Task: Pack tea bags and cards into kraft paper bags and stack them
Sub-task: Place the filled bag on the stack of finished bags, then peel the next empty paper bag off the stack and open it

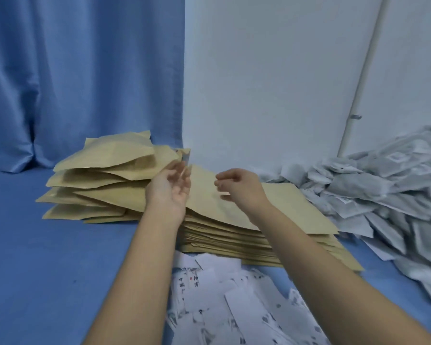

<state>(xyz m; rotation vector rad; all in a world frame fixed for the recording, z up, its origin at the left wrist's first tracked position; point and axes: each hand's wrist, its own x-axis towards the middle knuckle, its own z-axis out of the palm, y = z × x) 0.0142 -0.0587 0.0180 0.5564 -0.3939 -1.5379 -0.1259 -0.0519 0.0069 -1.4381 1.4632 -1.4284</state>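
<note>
Over the stack of flat kraft bags [259, 235], two hands are held: the left hand [169, 188] is loosely spread, nothing gripped; the right hand [239, 186] is curled, and whether anything is pinched cannot be told through blur. Tea bags [383, 190] are heaped right, cards [222, 295] in front.

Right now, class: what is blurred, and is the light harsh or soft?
Head view: fingertips of left hand and right hand smear with motion; head view: tea bags at right edge look soft; head view: light even, shadows faint, no glare.

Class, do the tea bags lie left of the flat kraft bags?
No, the tea bags are heaped right of the flat kraft bags.
</note>
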